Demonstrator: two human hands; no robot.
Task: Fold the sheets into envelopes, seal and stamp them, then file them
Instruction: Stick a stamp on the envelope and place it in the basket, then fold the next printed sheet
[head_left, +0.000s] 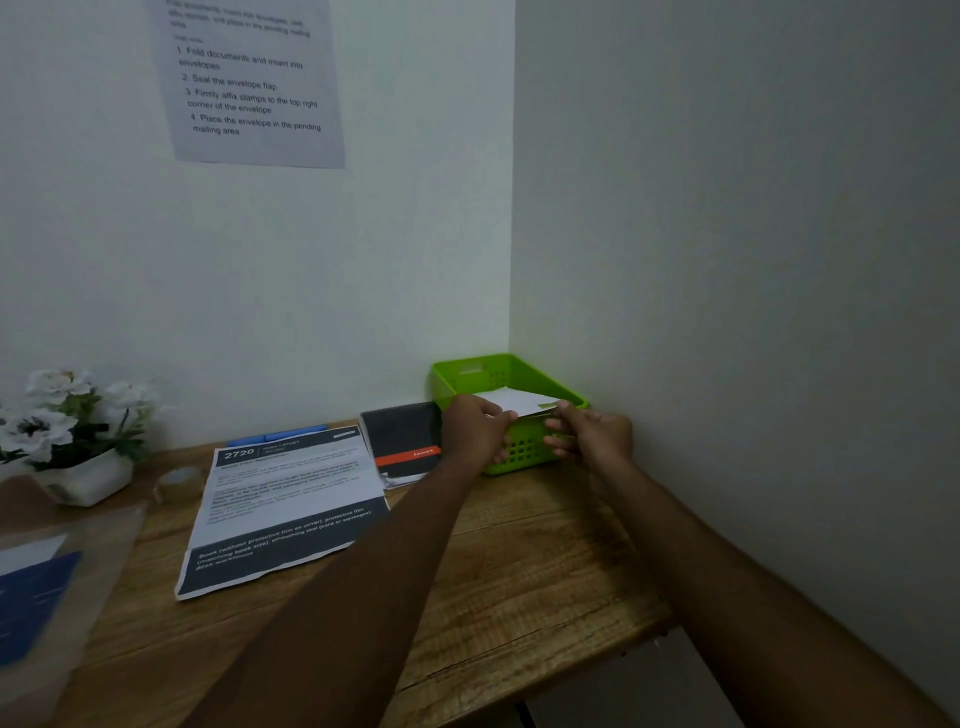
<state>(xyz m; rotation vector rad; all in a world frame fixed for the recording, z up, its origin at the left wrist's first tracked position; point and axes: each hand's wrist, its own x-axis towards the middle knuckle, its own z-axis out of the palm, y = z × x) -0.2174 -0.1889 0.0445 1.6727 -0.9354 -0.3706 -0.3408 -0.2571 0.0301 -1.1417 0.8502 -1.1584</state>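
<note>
A green plastic basket (470, 376) stands in the far right corner of the wooden desk. A white envelope (514, 401) lies tilted over the basket's near rim. My left hand (475, 428) grips the envelope's left end. My right hand (592, 434) pinches its right end, where a small green stamp shows. Both arms reach forward across the desk. A printed sheet (280, 499) with dark bands lies flat at the desk's middle left.
A dark notebook (402, 441) with an orange band lies left of the basket. A tape roll (179, 480), a white flower pot (78, 467) and a clear sleeve with blue card (36, 597) sit at the left. Walls close the corner; an instruction sheet (249, 83) hangs above.
</note>
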